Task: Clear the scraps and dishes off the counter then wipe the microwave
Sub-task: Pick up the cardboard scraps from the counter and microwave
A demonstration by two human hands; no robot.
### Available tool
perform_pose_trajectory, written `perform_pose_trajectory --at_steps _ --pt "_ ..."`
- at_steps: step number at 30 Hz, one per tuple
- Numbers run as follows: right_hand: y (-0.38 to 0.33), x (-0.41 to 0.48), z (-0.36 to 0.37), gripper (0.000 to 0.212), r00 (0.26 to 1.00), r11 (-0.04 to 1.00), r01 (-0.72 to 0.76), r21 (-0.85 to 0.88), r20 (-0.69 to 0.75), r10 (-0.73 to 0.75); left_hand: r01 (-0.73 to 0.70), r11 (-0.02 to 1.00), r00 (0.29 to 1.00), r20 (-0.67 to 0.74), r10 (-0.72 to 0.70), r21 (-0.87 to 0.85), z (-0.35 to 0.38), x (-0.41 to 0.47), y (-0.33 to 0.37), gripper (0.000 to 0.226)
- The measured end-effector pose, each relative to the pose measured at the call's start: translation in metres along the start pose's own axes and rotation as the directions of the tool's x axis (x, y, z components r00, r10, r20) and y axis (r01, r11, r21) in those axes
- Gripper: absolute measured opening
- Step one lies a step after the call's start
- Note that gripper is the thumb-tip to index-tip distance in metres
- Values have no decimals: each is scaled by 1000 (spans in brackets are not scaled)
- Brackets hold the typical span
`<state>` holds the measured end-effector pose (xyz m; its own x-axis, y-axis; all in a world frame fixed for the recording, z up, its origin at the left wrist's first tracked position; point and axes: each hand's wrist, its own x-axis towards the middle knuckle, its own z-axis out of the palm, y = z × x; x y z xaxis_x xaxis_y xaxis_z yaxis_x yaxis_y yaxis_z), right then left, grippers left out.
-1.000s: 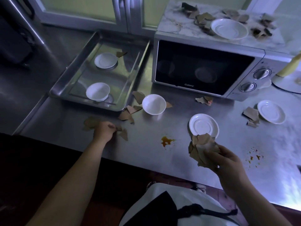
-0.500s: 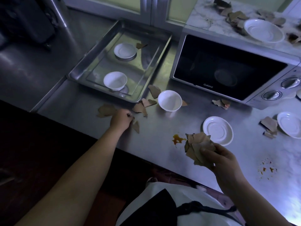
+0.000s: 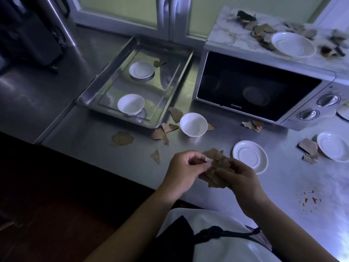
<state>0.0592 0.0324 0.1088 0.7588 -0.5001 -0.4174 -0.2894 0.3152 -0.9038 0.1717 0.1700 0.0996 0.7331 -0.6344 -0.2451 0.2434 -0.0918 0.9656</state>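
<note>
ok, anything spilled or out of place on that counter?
Torn brown scraps litter the counter beside the tray and the microwave top around a saucer; one lies inside the tray. Orange-brown splatter stains the counter at right. The left hand and right hand grip a bunch of scraps.

Scraps (image 3: 217, 162) partly behind R-hand fingers (image 3: 229, 172)

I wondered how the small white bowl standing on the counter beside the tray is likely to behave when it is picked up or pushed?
The white bowl looks glazed and rigid, so probably light but breakable and slick. It narrows toward its base, so a push near the rim might tip it. On the smooth steel counter it would likely slide easily.
</note>
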Motion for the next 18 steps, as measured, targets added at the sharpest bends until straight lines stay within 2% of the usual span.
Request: perform_pose_trajectory --at_steps 5,8,11,12,13,15,16,18 --pt "-1 -3 -1 28 1000 1000 -9 19 15 9 -7 990 997 -75 18 144 0 3 -3 9" --pt "1 -5 -3 27 1000 1000 -9 26 -13 9 0 991 1000 12 -2 137 6 2 -7 14" --pt "2 -8 -7 25 998 1000 -11 25 -59 12 9 997 995 99 -17 78 4 4 -8 5" --pt "1 -8 -9 23 997 1000 -7 22 -83 8 12 997 996 86 -19 77 -1 8 -10 5" --pt "0 -8 -12 21 994 1000 0 17 -110 2 19 996 999 34 -22 91 -10 14 -14 6" --pt "-1 -10 -19 20 987 1000 11 15 -159 -9 57 978 986 -164 -24 199 -34 29 -28 3" --pt "-1 -10 -23 20 983 1000 12 20 -182 -8 105 944 963 -270 -18 313 -51 38 -37 7" --pt "0 -13 -29 22 977 999 10 42 -213 -1 244 802 917 -399 -7 545 -85 52 -54 25"
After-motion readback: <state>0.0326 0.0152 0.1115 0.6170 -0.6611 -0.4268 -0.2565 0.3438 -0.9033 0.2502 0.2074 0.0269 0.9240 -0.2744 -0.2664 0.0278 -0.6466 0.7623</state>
